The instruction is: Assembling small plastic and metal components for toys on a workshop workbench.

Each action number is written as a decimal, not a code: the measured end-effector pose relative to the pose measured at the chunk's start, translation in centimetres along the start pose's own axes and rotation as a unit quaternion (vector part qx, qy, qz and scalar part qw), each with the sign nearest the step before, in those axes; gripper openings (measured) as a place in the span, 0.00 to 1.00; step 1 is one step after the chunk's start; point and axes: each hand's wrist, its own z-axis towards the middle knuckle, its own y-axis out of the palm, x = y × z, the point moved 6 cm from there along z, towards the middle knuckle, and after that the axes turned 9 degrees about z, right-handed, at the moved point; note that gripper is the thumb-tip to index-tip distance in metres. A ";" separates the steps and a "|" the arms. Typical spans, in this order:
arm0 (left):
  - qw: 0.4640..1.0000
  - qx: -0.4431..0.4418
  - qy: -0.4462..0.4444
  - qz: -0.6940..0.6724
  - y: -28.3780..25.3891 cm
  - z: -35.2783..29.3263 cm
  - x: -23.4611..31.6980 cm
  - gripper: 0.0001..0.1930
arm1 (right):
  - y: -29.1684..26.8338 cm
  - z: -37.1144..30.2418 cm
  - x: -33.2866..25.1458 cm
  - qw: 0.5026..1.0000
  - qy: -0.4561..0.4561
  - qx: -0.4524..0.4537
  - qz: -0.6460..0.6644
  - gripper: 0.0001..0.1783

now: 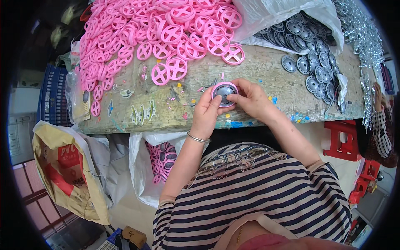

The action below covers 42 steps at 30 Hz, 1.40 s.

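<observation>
Over the front part of the table, both hands hold one toy wheel (225, 91), a pink ring with a dark grey disc set inside it. My left hand (206, 110) grips its left side, the thumb on the disc. From the right, my right hand (251, 99) pinches the rim, its thumb also pressing the disc. The fingers behind the wheel are partly hidden. Loose pink spoked rings (177, 68) lie beyond the hands, at the front of a large heap. Grey discs (320, 74) are spread on the right of the table.
A white sack (291, 16) spills grey discs at the back right. Below the table edge, a white bag (141, 179) holds pink wheels with grey centres. A yellowish paper sack (71, 175) stands left, a red stool (342, 141) right. Silver tinsel (362, 46) hangs at the right; another person's arm (380, 125) shows there.
</observation>
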 end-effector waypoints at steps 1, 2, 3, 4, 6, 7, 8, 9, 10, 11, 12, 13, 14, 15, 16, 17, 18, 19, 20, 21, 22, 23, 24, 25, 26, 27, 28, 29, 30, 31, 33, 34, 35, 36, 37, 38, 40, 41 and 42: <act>1.000 0.001 -0.002 -0.008 -0.1 0.1 0.0 0.17 | 0.0 -0.1 -0.2 1.000 -0.001 0.011 -0.021 0.16; 1.000 0.000 -0.001 -0.008 0.1 0.0 0.1 0.17 | 0.1 -0.2 -0.2 1.000 -0.003 0.011 -0.022 0.16; 1.000 0.009 0.009 -0.004 0.2 -0.1 0.3 0.16 | 0.2 -0.4 -0.2 1.000 -0.011 0.009 0.015 0.15; 1.000 0.018 0.019 0.000 0.2 -0.4 0.6 0.16 | 0.3 -0.4 -0.3 0.998 -0.019 0.006 0.052 0.15; 0.995 0.068 0.033 0.063 -1.0 -1.5 0.4 0.16 | 0.5 -0.2 -0.5 0.996 -0.013 -0.005 0.087 0.15; 0.985 0.115 0.043 0.121 -1.6 -2.3 0.7 0.16 | 0.3 -0.2 -0.6 0.993 -0.002 -0.010 0.122 0.15; 0.971 0.174 0.061 0.152 -2.5 -3.6 1.6 0.15 | -0.1 0.1 -0.8 0.992 -0.004 -0.011 0.122 0.15; 0.954 0.225 0.075 0.181 -3.3 -4.9 2.4 0.14 | -2.0 0.6 -1.9 0.992 -0.109 0.055 -0.037 0.15; 0.930 0.294 0.082 0.205 -5.0 -6.5 2.9 0.14 | -3.2 1.0 -3.1 0.952 -0.208 0.117 -0.193 0.15; 0.899 0.361 0.090 0.228 -6.9 -8.6 3.6 0.14 | -3.9 1.7 -3.7 0.924 -0.265 0.140 -0.236 0.16; 0.841 0.409 0.104 0.337 -9.1 -10.9 4.1 0.13 | -4.6 2.6 -3.6 0.924 -0.265 0.145 -0.234 0.16; 0.767 0.452 0.118 0.439 -11.1 -13.5 4.8 0.12 | -4.9 3.2 -4.0 0.891 -0.292 0.154 -0.312 0.17; 0.795 0.466 0.073 0.382 -13.1 -15.5 5.0 0.11 | -5.0 3.7 -4.1 0.850 -0.316 0.163 -0.389 0.18; 0.762 0.464 0.042 0.450 -14.1 -17.2 5.6 0.11 | -5.5 4.1 -3.9 0.852 -0.318 0.157 -0.384 0.15; 0.760 0.465 0.043 0.452 -15.7 -19.2 5.7 0.11 | -5.8 4.3 -3.9 0.853 -0.320 0.157 -0.382 0.15; 0.684 0.425 0.052 0.591 -16.7 -20.7 6.1 0.12 | -6.0 4.7 -3.7 0.862 -0.300 0.146 -0.382 0.12; 0.589 0.376 0.054 0.713 -15.8 -20.9 6.6 0.13 | -5.5 5.0 -3.6 0.872 -0.279 0.129 -0.381 0.10; 0.588 0.378 0.051 0.713 -15.7 -21.0 6.5 0.13 | -5.1 4.8 -3.8 0.873 -0.280 0.125 -0.380 0.10; 0.582 0.439 0.071 0.680 -15.4 -21.3 6.6 0.14 | -5.1 4.2 -4.2 0.893 -0.278 0.119 -0.332 0.09; 0.574 0.498 0.089 0.643 -14.5 -21.2 7.2 0.15 | -4.6 3.3 -4.7 0.912 -0.275 0.110 -0.284 0.09; 0.686 0.465 0.066 0.556 -14.0 -19.7 6.5 0.16 | -3.8 2.4 -5.1 0.913 -0.274 0.108 -0.284 0.09; 0.784 0.421 0.042 0.455 -13.0 -17.8 5.8 0.17 | -2.2 1.4 -5.5 0.928 -0.283 0.062 -0.233 0.09; 0.843 0.345 0.059 0.409 -11.1 -15.0 5.2 0.18 | -0.7 0.4 -5.7 0.939 -0.291 0.019 -0.184 0.09; 0.892 0.263 0.077 0.359 -8.5 -11.9 4.7 0.18 | 0.6 -0.5 -5.9 0.936 -0.300 -0.004 -0.184 0.09; 0.928 0.230 0.116 0.271 -5.2 -9.0 4.6 0.19 | 1.8 -1.4 -5.9 0.933 -0.309 -0.027 -0.184 0.09; 0.953 0.190 0.152 0.177 -2.4 -6.1 4.4 0.21 | 2.4 -1.8 -5.0 0.936 -0.305 -0.021 -0.174 0.09; 0.945 0.158 0.139 0.249 -0.8 -3.9 4.3 0.21 | 2.6 -2.6 -5.1 0.929 -0.322 -0.024 -0.179 0.09; 0.929 0.131 0.127 0.322 0.2 -2.6 4.2 0.21 | 2.5 -3.2 -5.0 0.924 -0.329 -0.015 -0.192 0.08; 0.930 0.128 0.127 0.321 0.6 -1.7 3.9 0.21 | 2.2 -3.6 -4.8 0.919 -0.335 -0.007 -0.206 0.08; 0.960 0.107 0.055 0.253 0.7 -0.9 2.6 0.21 | 1.3 -3.8 -4.7 0.920 -0.333 -0.005 -0.207 0.08; 0.971 0.075 0.006 0.227 -0.5 -0.5 0.1 0.20 | -3.1 -3.6 -4.2 0.940 -0.271 0.072 -0.195 0.07; 0.971 0.078 0.002 0.227 -0.7 -0.5 0.2 0.20 | -5.9 -3.2 -4.1 0.911 -0.291 0.127 -0.264 0.08; 0.985 0.089 -0.022 0.146 -0.5 -0.6 0.6 0.20 | -9.3 -3.2 -3.7 0.923 -0.219 0.172 -0.267 0.11; 0.992 0.094 -0.047 0.065 -0.3 -0.5 0.6 0.19 | -12.9 -3.6 -3.8 0.846 -0.252 0.251 -0.396 0.13; 0.995 0.079 -0.042 0.034 -0.1 -0.3 0.8 0.19 | -16.1 -3.5 -3.2 0.807 -0.254 0.279 -0.455 0.18; 0.996 0.078 -0.041 0.032 -0.1 0.1 0.8 0.19 | -17.4 -3.6 -3.3 0.806 -0.254 0.279 -0.457 0.18; 0.994 0.085 -0.060 0.043 -0.3 0.0 0.5 0.19 | -19.2 -3.1 -2.5 0.786 -0.124 0.303 -0.524 0.22; 0.993 0.089 -0.059 0.042 -0.4 0.1 0.4 0.19 | -19.7 -2.7 -2.4 0.787 -0.126 0.299 -0.524 0.22; 0.995 0.086 -0.046 0.024 -0.6 0.1 0.4 0.18 | -20.0 -2.1 -2.0 0.807 -0.121 0.289 -0.501 0.24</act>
